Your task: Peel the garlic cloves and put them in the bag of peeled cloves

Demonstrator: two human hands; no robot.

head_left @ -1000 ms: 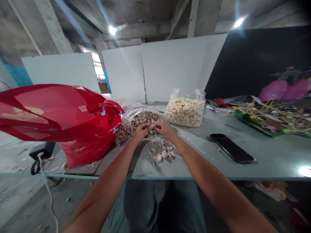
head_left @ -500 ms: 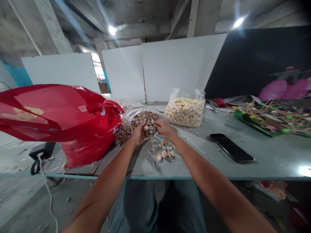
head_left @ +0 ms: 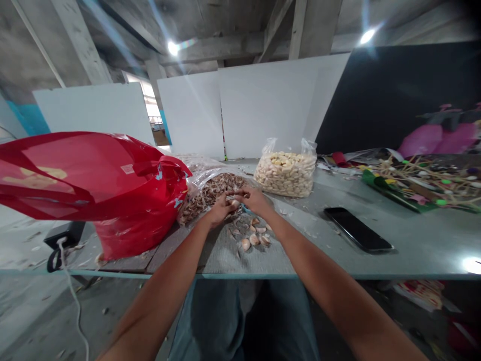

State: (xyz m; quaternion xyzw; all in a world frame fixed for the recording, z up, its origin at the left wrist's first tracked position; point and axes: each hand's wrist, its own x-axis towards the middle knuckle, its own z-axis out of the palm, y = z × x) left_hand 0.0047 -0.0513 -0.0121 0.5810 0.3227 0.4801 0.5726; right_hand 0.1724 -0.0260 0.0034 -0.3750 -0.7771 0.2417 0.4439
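Note:
My left hand [head_left: 219, 208] and my right hand [head_left: 256, 199] meet over the grey table [head_left: 413, 245], at the mouth of a clear bag of unpeeled garlic [head_left: 210, 190]. The left fingers pinch a pale garlic clove [head_left: 235, 203]. My right hand is closed against that clove, and a small blue-handled thing [head_left: 245, 210] pokes out below its fingers. Several loose cloves and skins [head_left: 254, 236] lie on the table just in front of my hands. A clear bag of peeled white cloves [head_left: 286, 171] stands behind and to the right.
A big red plastic bag [head_left: 101, 185] fills the table's left end. A black phone [head_left: 356, 229] lies flat to the right. Sticks and coloured craft scraps [head_left: 421, 180] are at the far right. White boards stand behind. A white cable [head_left: 71, 286] hangs at the left edge.
My left hand turned palm up with the clove half a second ago, then rolled back down with fingers reaching toward the right hand. Both hands stayed in the same spot.

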